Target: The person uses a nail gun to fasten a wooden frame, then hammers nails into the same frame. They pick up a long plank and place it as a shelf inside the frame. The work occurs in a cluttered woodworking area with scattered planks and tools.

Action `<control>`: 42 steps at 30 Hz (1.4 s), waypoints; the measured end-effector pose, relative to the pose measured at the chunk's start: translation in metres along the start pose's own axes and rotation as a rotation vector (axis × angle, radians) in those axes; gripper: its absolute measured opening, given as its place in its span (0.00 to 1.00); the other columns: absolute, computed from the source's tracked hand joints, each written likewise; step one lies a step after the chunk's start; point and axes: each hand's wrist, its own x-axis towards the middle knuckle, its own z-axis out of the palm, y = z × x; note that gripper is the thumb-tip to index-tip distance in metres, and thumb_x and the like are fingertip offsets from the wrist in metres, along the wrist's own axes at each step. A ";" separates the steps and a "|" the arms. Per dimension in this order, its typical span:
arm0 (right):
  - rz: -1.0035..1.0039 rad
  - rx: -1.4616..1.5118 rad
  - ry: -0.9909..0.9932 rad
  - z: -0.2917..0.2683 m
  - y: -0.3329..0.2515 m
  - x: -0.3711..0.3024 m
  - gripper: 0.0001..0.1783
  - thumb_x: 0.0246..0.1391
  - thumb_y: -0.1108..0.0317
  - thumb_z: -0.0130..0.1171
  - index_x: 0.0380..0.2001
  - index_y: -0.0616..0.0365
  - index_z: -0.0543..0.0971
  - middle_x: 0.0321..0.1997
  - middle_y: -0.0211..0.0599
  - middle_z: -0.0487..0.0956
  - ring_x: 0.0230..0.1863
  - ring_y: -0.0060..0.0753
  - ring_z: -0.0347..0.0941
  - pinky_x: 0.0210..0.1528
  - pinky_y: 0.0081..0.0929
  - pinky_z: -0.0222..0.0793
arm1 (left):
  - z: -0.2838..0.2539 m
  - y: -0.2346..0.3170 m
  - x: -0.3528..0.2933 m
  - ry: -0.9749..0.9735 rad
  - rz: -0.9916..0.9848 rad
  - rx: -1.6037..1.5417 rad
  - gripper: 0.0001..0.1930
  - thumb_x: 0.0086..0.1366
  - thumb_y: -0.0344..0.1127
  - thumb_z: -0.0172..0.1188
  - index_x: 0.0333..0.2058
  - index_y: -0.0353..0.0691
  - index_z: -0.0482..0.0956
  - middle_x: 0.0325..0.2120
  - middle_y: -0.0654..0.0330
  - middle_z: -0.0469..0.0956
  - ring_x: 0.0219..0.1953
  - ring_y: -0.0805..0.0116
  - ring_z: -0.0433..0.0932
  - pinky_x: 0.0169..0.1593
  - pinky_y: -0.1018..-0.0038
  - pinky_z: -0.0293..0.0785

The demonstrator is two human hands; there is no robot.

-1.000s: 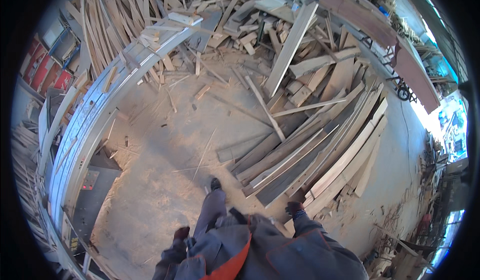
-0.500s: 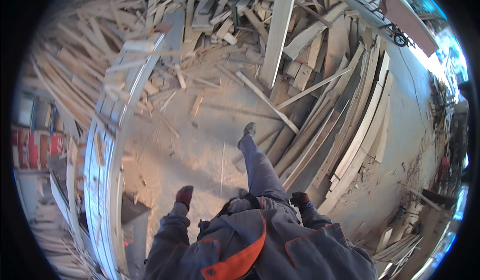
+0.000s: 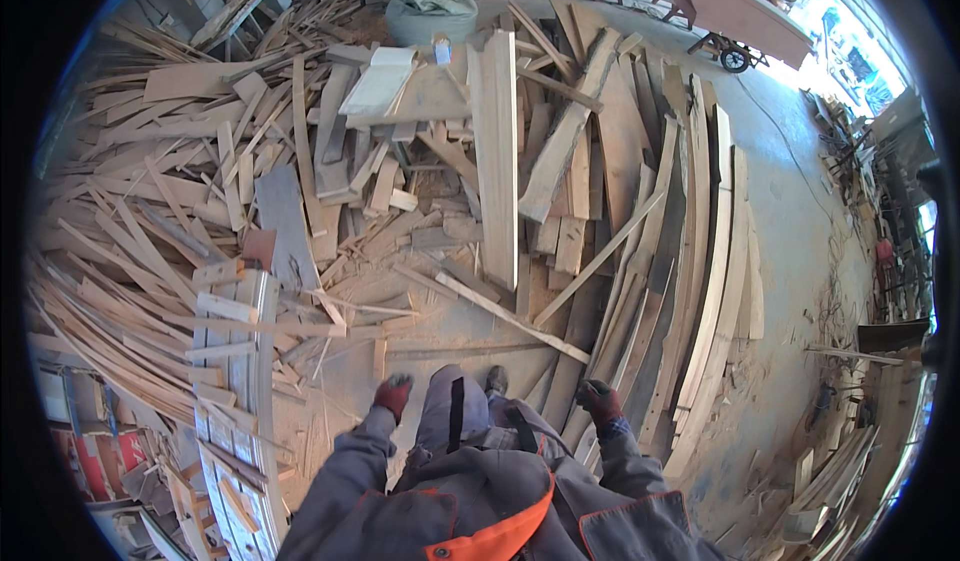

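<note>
My left hand [image 3: 394, 397], in a dark red work glove, hangs beside my left thigh with its fingers curled in and nothing showing in them. My right hand [image 3: 600, 404], gloved in red and black, is held out by my right side, its fingers also closed with nothing visible in them. Neither hand touches any wood. Closest to the right hand is a stack of long boards [image 3: 700, 291]. Ahead of me a wide pale plank [image 3: 497, 161] points toward me, next to a small table-like board [image 3: 430, 96] with an open notebook [image 3: 382, 81] on it.
Loose offcuts and slats [image 3: 200, 131] heap up at the left and far left. A long metal-edged bench [image 3: 235, 361] runs along my left. A thin strip [image 3: 510, 316] lies across the floor ahead. Further off are a pale green sack [image 3: 431, 13] and a wheeled cart [image 3: 735, 59].
I have stepped forward and my view has lifted, so the plank sits lower in view and the notebook and sack now show. Both hands have swung forward, still closed.
</note>
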 end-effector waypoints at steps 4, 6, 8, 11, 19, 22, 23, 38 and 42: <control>0.049 -0.025 0.245 -0.018 0.002 -0.007 0.20 0.64 0.57 0.63 0.49 0.64 0.82 0.34 0.38 0.85 0.32 0.30 0.82 0.36 0.27 0.78 | -0.069 0.141 0.150 0.105 0.049 0.025 0.21 0.65 0.45 0.66 0.49 0.36 0.82 0.42 0.50 0.86 0.43 0.61 0.84 0.49 0.69 0.79; 0.071 0.195 0.391 -0.033 0.045 -0.033 0.19 0.63 0.55 0.64 0.41 0.63 0.83 0.27 0.36 0.83 0.27 0.26 0.79 0.29 0.26 0.74 | -0.097 0.221 0.224 0.301 0.247 0.223 0.27 0.56 0.56 0.70 0.47 0.42 0.82 0.43 0.44 0.83 0.47 0.41 0.81 0.50 0.53 0.78; 0.077 0.215 0.581 -0.039 0.106 -0.075 0.17 0.62 0.55 0.63 0.30 0.59 0.81 0.21 0.36 0.81 0.19 0.28 0.76 0.21 0.28 0.71 | -0.126 0.301 0.293 0.268 0.496 0.216 0.31 0.55 0.54 0.71 0.52 0.43 0.78 0.45 0.44 0.82 0.47 0.41 0.81 0.51 0.53 0.77; 0.411 0.492 0.910 -0.007 0.198 -0.156 0.16 0.59 0.57 0.57 0.21 0.54 0.77 0.21 0.38 0.82 0.20 0.35 0.78 0.22 0.36 0.73 | -0.157 0.424 0.390 0.317 0.806 0.258 0.37 0.55 0.51 0.73 0.60 0.41 0.73 0.50 0.45 0.80 0.51 0.44 0.80 0.55 0.56 0.76; 0.761 0.969 0.972 0.237 0.251 -0.236 0.27 0.59 0.62 0.50 0.60 0.59 0.66 0.58 0.67 0.75 0.54 0.68 0.76 0.52 0.62 0.70 | -0.203 0.650 0.567 0.589 1.386 0.334 0.40 0.63 0.52 0.66 0.70 0.48 0.62 0.63 0.42 0.69 0.65 0.38 0.67 0.67 0.52 0.64; 0.634 1.058 0.899 0.299 0.209 -0.214 0.29 0.60 0.62 0.52 0.62 0.63 0.65 0.59 0.69 0.76 0.53 0.70 0.77 0.54 0.60 0.74 | -0.205 0.689 0.609 0.607 1.169 0.555 0.34 0.67 0.60 0.59 0.66 0.50 0.70 0.64 0.47 0.69 0.64 0.42 0.69 0.65 0.53 0.64; 0.625 0.912 0.974 0.317 0.193 -0.207 0.26 0.61 0.61 0.54 0.59 0.65 0.68 0.52 0.65 0.81 0.46 0.63 0.82 0.47 0.52 0.79 | -0.204 0.696 0.619 0.579 1.130 0.633 0.34 0.69 0.64 0.52 0.65 0.49 0.72 0.64 0.49 0.70 0.65 0.45 0.68 0.68 0.51 0.58; -0.320 -0.316 0.989 0.238 -0.223 -0.024 0.42 0.52 0.48 0.73 0.64 0.55 0.71 0.51 0.49 0.82 0.49 0.48 0.82 0.50 0.39 0.78 | -0.137 0.653 0.317 0.074 1.755 0.174 0.29 0.52 0.41 0.72 0.54 0.44 0.78 0.46 0.52 0.77 0.52 0.47 0.75 0.58 0.54 0.68; -0.741 -0.274 0.660 0.226 -0.336 0.017 0.60 0.41 0.54 0.81 0.73 0.58 0.58 0.73 0.57 0.61 0.76 0.54 0.55 0.72 0.44 0.59 | -0.139 0.615 0.214 -0.527 1.991 0.204 0.29 0.54 0.46 0.73 0.52 0.41 0.78 0.51 0.45 0.76 0.54 0.41 0.76 0.59 0.53 0.73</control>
